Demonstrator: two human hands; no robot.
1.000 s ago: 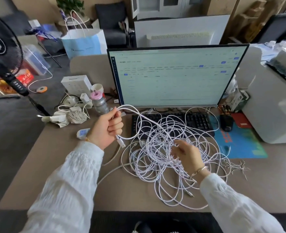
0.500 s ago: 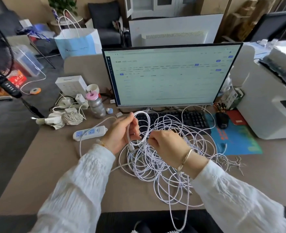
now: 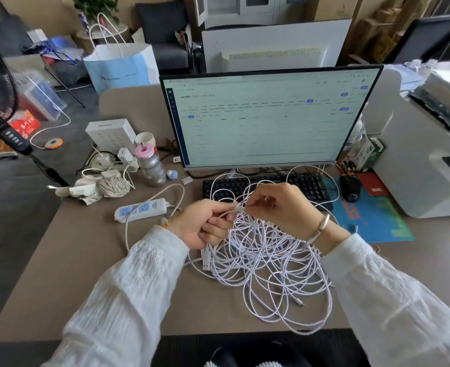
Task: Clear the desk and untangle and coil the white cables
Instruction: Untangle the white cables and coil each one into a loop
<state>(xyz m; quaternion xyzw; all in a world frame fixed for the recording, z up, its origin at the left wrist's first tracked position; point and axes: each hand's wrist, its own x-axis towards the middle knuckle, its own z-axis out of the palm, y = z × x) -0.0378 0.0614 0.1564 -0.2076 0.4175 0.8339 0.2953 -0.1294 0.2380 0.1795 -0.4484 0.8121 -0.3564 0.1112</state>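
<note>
A big tangle of thin white cables (image 3: 268,263) lies on the brown desk (image 3: 67,260) in front of the keyboard, some loops draping over its keys. My left hand (image 3: 205,223) grips a few strands, its fingers curled round them, and a white USB plug (image 3: 206,259) hangs just below it. My right hand (image 3: 279,207) pinches one strand between thumb and fingertips right beside the left hand, above the pile. Both hands meet over the tangle's upper left part.
A black keyboard (image 3: 308,185) and a monitor (image 3: 266,115) stand behind the pile. A white power strip (image 3: 139,209), a grey bottle (image 3: 151,168), crumpled cords (image 3: 110,185) and a white box (image 3: 110,132) crowd the left. Mouse (image 3: 350,188), blue mat (image 3: 372,218) and a white printer (image 3: 425,165) sit right.
My left hand came down from the raised cable loop to the pile. My right hand lifted off the tangle and met it, pinching a strand. The power strip came into view.
</note>
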